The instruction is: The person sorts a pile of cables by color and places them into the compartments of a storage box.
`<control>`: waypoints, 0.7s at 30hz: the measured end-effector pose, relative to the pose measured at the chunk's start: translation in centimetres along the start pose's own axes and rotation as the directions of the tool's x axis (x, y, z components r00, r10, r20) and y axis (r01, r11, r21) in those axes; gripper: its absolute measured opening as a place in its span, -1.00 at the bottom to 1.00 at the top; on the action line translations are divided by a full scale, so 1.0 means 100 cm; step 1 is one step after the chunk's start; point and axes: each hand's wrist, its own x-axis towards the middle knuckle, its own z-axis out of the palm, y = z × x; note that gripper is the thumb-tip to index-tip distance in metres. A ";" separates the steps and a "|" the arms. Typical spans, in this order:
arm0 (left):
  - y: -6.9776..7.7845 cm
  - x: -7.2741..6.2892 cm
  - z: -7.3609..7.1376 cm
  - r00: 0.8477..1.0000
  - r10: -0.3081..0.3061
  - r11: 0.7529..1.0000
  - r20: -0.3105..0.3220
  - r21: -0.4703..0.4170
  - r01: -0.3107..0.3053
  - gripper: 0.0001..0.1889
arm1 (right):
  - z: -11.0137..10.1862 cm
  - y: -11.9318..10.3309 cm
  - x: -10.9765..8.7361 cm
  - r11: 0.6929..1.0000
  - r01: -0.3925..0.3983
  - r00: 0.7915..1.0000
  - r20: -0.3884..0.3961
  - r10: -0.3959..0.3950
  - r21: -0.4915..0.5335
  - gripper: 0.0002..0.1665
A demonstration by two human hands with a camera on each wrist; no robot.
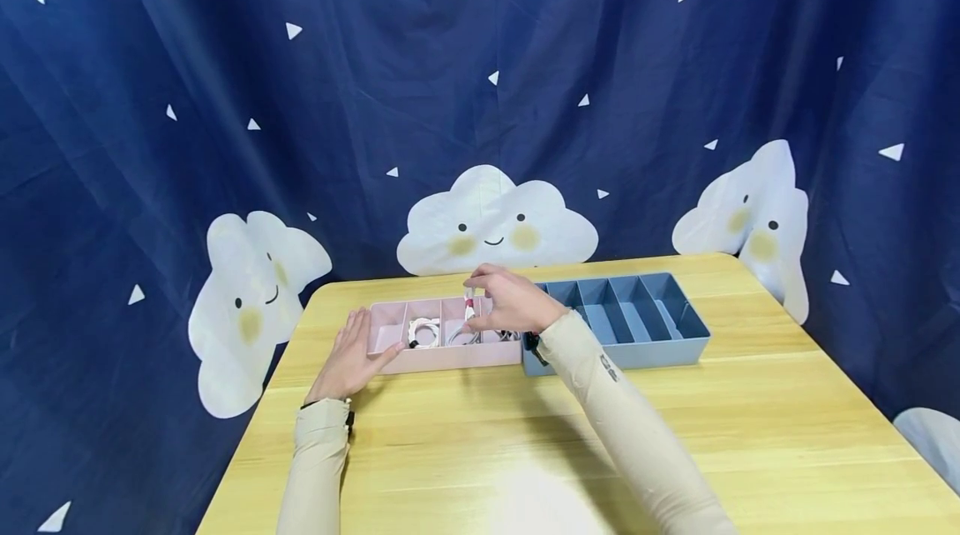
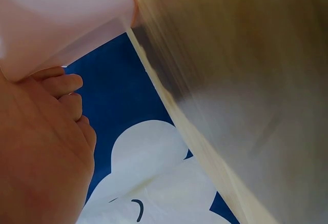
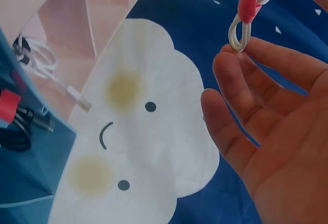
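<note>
Above the pink divided box (image 1: 450, 361), my right hand (image 1: 517, 302) pinches a white cable (image 1: 470, 303) bundled with a red tie. In the right wrist view its looped end and red tie (image 3: 248, 8) show at the fingertips, the connector higher up near the thumb. My left hand (image 1: 348, 360) rests against the box's left end, thumb along the front rim; the left wrist view shows its fingers bent beside the pink wall (image 2: 66, 24). A coiled white cable (image 1: 423, 333) lies in the box's second compartment. Another pale cable (image 1: 463, 338) shows in the third compartment, below my right hand.
A blue divided box (image 1: 622, 354) stands against the pink box's right end; a black cable with a red tie (image 3: 18, 126) lies inside. A white cable with a black tie (image 3: 43, 57) sits in the neighbouring pink compartment. Behind the wooden table (image 1: 420, 452) hangs a dark blue curtain (image 1: 360, 102).
</note>
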 end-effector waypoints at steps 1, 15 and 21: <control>0.000 0.000 0.000 1.000 0.000 1.000 -0.001 0.001 0.000 0.21 | 0.001 -0.001 0.002 1.000 0.003 1.000 0.001 -0.003 -0.001 -0.11; 0.000 -0.001 0.001 1.000 -0.006 1.000 -0.003 -0.012 0.006 0.22 | 0.025 -0.011 0.029 0.997 0.009 1.000 0.014 -0.008 -0.076 -0.11; 0.000 0.001 0.001 1.000 -0.005 1.000 -0.014 -0.014 0.004 0.21 | 0.035 -0.018 0.040 0.996 0.023 1.000 0.003 -0.022 -0.085 -0.12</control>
